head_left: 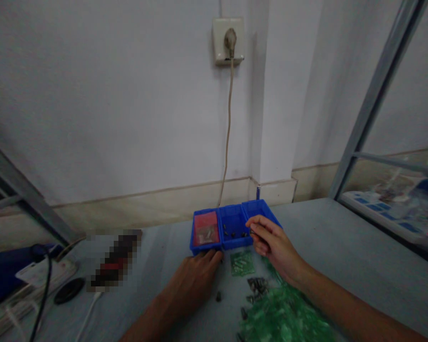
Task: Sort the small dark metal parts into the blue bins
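Far left, a black cable (47, 285) hangs past a black disc (69, 290), and next to them a blurred-out item (116, 261) sits on the grey counter (160, 242). Into the lower centre, and here's the left hand (199, 275), fingers bent against the front of the left blue bin (207, 247); its fingertips are tucked away, so no telling whether it has hold of anything. Inside that bin, a red sheet (205, 220) and a clear packet (207, 234). Next along, the middle blue bin (231, 213), small dark pieces (232, 234) scattered on its floor, with a green packet (241, 264) just in front and a loose heap (258, 286) of similar pieces nearer the bottom edge. Then the right hand (271, 240), thumb and forefinger pinched together on what looks like a small dark part (252, 232), right by the middle bin! Sorting or handling these pieces one by one seems the step in hand; the next move calls for a light, precise pinch. Below that wrist, a green plastic pile (285, 318). Brands, labels, lettering? None readable anywhere.
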A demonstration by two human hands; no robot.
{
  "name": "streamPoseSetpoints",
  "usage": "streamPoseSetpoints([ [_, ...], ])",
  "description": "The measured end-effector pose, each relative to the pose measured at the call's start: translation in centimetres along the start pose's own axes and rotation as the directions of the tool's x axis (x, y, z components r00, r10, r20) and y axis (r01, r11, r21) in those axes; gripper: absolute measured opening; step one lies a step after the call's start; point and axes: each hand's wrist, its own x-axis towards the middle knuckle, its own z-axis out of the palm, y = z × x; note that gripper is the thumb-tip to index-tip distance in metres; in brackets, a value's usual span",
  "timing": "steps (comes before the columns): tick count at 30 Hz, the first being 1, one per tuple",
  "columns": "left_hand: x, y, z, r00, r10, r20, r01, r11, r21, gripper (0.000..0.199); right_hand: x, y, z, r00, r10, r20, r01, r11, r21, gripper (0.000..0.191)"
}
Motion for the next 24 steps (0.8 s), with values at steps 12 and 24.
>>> streamPoseSetpoints([
  [12, 0.3, -0.4, 0.8, 0.999, -0.002, -0.038, 0.001, 1.000, -0.021, 0.024, 0.0, -0.3, 0.2, 1.000, 0.007, -0.007, -0.007, 1.000, -0.009, 0.022],
  [24, 0.6, -0.5, 1.7, 0.996, -0.066, -0.054, 0.071, 0.992, 0.106, 0.027, 0.0, -0.2, 0.1, 1.000, -0.010, -0.010, 0.010, 1.000, 0.006, 0.021],
])
